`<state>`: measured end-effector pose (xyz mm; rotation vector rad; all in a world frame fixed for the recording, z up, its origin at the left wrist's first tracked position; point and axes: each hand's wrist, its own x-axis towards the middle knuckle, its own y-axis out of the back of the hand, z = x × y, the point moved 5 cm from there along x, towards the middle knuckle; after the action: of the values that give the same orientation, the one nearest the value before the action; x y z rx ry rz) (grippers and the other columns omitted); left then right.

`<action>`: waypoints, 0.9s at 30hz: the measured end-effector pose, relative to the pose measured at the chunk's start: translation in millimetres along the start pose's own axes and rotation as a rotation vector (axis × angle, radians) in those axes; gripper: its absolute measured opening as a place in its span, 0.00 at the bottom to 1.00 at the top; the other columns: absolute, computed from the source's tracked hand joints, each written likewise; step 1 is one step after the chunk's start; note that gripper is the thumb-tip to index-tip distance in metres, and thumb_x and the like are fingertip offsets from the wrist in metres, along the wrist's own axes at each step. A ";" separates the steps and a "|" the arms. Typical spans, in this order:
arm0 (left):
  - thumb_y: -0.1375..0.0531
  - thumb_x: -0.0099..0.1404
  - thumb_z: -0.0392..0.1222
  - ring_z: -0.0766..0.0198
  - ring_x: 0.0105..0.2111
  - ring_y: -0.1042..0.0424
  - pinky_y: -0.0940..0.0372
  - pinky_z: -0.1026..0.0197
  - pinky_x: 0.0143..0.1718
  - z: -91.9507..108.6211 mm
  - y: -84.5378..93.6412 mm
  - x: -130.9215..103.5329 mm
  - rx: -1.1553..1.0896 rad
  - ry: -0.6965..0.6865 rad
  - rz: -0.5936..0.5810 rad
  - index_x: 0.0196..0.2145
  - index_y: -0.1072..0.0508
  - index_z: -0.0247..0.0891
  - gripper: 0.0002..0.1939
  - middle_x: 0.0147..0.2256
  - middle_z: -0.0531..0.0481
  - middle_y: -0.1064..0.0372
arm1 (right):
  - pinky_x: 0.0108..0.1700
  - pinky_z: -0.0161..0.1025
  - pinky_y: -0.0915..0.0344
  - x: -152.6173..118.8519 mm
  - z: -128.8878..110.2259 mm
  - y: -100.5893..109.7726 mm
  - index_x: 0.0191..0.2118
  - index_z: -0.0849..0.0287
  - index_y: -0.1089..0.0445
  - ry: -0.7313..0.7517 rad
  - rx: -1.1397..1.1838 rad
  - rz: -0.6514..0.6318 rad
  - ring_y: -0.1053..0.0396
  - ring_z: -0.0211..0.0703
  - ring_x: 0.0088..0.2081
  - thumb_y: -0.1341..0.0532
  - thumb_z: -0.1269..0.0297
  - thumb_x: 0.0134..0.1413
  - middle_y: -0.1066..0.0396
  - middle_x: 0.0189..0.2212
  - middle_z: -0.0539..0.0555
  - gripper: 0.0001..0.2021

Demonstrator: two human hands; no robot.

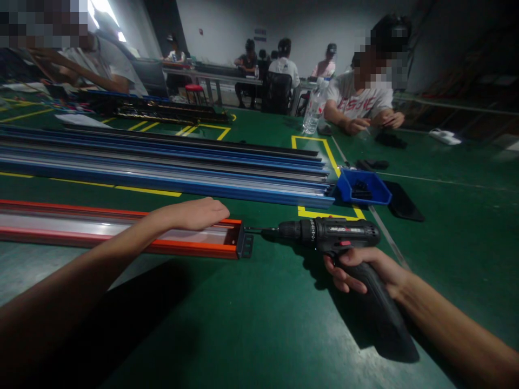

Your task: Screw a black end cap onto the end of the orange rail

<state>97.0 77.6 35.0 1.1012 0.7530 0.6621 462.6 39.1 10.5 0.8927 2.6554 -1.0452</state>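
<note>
Drill [344, 233] clasped by right hand [384, 265]; left hand [203, 213] laid on orange rail [101, 222], grip unclear;
rail cropped leftward; green tabletop [259, 324]; dim room [227, 32].

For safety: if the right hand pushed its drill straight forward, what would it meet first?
The drill in the right hand would probably meet the black cap on the orange rail; they may already touch.

- Shot from a single head mount, above the near side of the green table [251, 324].
- Faced forward and down, with the back wall [231, 27] along the top.
- Sat close above the left hand [205, 213] and right hand [371, 258], with bare forearms [93, 273] cutting in from the lower corners.
- Reached wide, past a seated co-worker [360, 105], to people [284, 67] far off.
</note>
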 end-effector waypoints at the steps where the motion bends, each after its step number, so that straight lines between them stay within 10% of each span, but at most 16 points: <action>1: 0.56 0.75 0.36 0.62 0.29 0.34 0.39 0.61 0.34 -0.1 -0.1 -0.1 0.006 -0.006 0.002 0.26 0.37 0.40 0.19 0.28 0.50 0.31 | 0.35 0.33 0.30 0.1 0.1 0.3 0.39 0.69 0.20 -0.001 -0.001 0.004 0.36 0.29 0.18 0.34 0.65 0.56 0.25 0.26 0.52 0.11; 27: 0.55 0.73 0.37 0.62 0.28 0.34 0.39 0.60 0.33 0.8 -0.5 -0.5 0.018 -0.043 0.013 0.26 0.38 0.40 0.17 0.27 0.49 0.32 | 0.36 0.35 0.30 1.4 3.1 2.6 0.43 0.69 0.21 0.026 0.003 -0.026 0.38 0.29 0.19 0.37 0.64 0.58 0.26 0.29 0.53 0.13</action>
<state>97.4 76.6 34.8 1.1345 0.7169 0.6420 462.7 39.2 6.2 0.8802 2.6950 -1.0504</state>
